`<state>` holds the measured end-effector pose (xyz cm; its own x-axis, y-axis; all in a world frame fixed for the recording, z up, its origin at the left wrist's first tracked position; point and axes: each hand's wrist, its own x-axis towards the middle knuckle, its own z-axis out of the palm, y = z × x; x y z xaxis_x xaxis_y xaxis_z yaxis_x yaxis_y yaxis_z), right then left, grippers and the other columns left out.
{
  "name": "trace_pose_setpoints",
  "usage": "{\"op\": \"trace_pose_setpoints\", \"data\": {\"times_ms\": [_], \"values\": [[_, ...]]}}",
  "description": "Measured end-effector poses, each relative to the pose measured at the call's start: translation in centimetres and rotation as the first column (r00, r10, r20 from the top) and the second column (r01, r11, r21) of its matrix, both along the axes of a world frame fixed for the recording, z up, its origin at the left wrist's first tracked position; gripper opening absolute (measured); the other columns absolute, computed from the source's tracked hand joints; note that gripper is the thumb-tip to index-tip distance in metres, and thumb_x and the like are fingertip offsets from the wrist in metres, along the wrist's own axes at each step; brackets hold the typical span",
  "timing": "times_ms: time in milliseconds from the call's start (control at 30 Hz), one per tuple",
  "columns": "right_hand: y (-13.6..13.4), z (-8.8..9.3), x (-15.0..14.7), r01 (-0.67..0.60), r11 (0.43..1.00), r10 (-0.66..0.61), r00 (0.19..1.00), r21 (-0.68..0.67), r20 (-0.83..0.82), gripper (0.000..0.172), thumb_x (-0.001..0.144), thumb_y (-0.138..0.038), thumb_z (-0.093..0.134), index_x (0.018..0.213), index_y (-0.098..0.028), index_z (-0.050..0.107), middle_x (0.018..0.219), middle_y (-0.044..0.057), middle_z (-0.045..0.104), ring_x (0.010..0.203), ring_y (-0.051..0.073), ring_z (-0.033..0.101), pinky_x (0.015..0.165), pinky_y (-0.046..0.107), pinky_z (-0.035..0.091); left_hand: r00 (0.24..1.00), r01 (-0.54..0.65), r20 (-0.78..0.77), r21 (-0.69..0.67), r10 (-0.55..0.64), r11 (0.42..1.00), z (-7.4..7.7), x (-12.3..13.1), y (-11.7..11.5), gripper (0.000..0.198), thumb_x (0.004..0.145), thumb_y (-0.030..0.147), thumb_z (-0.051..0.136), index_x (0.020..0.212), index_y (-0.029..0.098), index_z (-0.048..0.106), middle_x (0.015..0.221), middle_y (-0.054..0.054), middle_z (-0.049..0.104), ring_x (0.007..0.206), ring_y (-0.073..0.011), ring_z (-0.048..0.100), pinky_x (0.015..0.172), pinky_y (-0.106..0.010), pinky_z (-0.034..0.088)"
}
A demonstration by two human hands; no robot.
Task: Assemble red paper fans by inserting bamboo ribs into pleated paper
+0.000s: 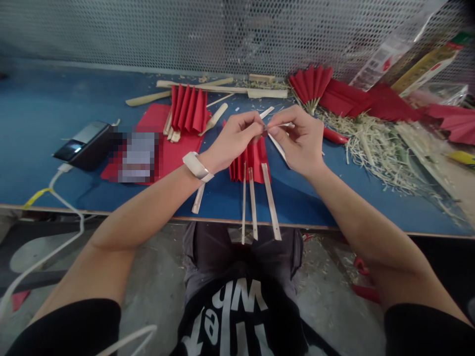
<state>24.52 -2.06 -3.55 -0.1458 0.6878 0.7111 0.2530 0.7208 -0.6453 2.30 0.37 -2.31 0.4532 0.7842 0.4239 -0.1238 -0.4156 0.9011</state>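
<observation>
My left hand [237,136] and my right hand [299,141] meet over the table, fingertips pinched close together. What lies between them is small and mostly hidden, so I cannot make it out. Just below sits red pleated paper [241,168], partly covered by my left hand. Several flat bamboo strips [269,198] extend from it toward me, past the table edge. Another pale strip [277,148] lies beside my right hand, and one more [198,199] rests under my left wrist.
Left of my hands, a second red pleated fan [189,109] lies on red sheets [152,116]. A black device [87,146] with a white cable stands farther left. To the right are a finished-looking fan [310,86], a red-handled tool [335,136] and shavings [382,148]. Mesh [222,34] rises behind.
</observation>
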Motion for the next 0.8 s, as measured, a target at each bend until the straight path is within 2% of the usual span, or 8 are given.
{"op": "trace_pose_setpoints", "data": {"times_ms": [167,300,467,567,633,733,800], "values": [[0.3,0.3,0.7,-0.017,0.999,0.014,0.998,0.047,0.063,0.062,0.111,-0.103,0.081,0.107,-0.042,0.092,0.107,0.005,0.084,0.102,0.032,0.081,0.096,0.058,0.075,0.999,0.037,0.03,-0.094,-0.035,0.995,0.4,0.3,-0.5,0.03,0.11,0.013,0.069,0.084,0.026,0.065,0.075,0.005,0.049,0.073,-0.0149,0.054,0.077,-0.03,0.05],[0.2,0.8,1.4,-0.058,0.993,0.043,0.988,0.103,0.145,0.053,0.117,-0.094,0.081,0.112,-0.042,0.095,0.106,0.005,0.087,0.099,0.032,0.082,0.098,0.059,0.074,0.999,0.04,0.021,-0.105,-0.038,0.994,0.4,0.3,-0.2,0.03,0.111,0.016,0.076,0.084,0.026,0.07,0.075,0.005,0.051,0.073,-0.0148,0.053,0.077,-0.029,0.051],[-0.2,1.4,2.0,-0.075,0.986,0.048,0.983,0.149,0.178,0.042,0.117,-0.082,0.09,0.11,-0.041,0.097,0.107,0.006,0.09,0.095,0.029,0.082,0.083,0.05,0.07,0.998,0.063,-0.009,-0.07,-0.064,0.996,0.8,0.2,-0.3,0.029,0.11,0.014,0.076,0.083,0.024,0.074,0.078,0.003,0.061,0.077,-0.0146,0.059,0.082,-0.03,0.058],[-0.5,1.9,1.7,-0.095,0.99,0.078,0.984,0.101,0.159,0.047,0.111,-0.085,0.096,0.103,-0.039,0.095,0.104,0.006,0.088,0.092,0.029,0.081,0.083,0.05,0.069,0.996,0.084,-0.015,-0.041,-0.084,0.996,0.9,0.2,-0.4,0.029,0.111,0.013,0.078,0.084,0.023,0.075,0.083,0.002,0.068,0.083,-0.0149,0.066,0.09,-0.032,0.062],[-0.8,2.6,1.4,-0.084,0.996,0.08,0.992,0.028,0.102,0.049,0.107,-0.088,0.099,0.102,-0.04,0.093,0.102,0.006,0.085,0.098,0.031,0.083,0.086,0.052,0.071,0.998,0.057,-0.03,-0.022,-0.057,0.998,0.7,0.1,0.0,0.028,0.113,0.014,0.08,0.087,0.022,0.077,0.085,0.002,0.07,0.086,-0.0157,0.069,0.094,-0.033,0.065],[-1.4,4.1,0.8,-0.032,0.995,0.035,0.999,-0.096,0.035,0.047,0.104,-0.087,0.102,0.118,-0.043,0.091,0.109,0.007,0.084,0.118,0.036,0.085,0.09,0.053,0.074,0.997,-0.034,-0.063,-0.024,0.033,0.999,0.3,-0.5,1.3,0.029,0.117,0.014,0.077,0.089,0.023,0.076,0.087,0.001,0.071,0.086,-0.0166,0.07,0.093,-0.033,0.064],[-1.8,5.0,0.5,-0.034,0.992,0.038,0.999,-0.122,0.031,0.05,0.104,-0.087,0.102,0.129,-0.046,0.09,0.116,0.007,0.086,0.129,0.037,0.084,0.093,0.054,0.075,0.994,-0.084,-0.071,-0.012,0.082,0.996,0.4,-1.0,2.0,0.032,0.12,0.016,0.076,0.089,0.024,0.075,0.088,0.0,0.071,0.086,-0.0177,0.07,0.092,-0.035,0.063]]}}
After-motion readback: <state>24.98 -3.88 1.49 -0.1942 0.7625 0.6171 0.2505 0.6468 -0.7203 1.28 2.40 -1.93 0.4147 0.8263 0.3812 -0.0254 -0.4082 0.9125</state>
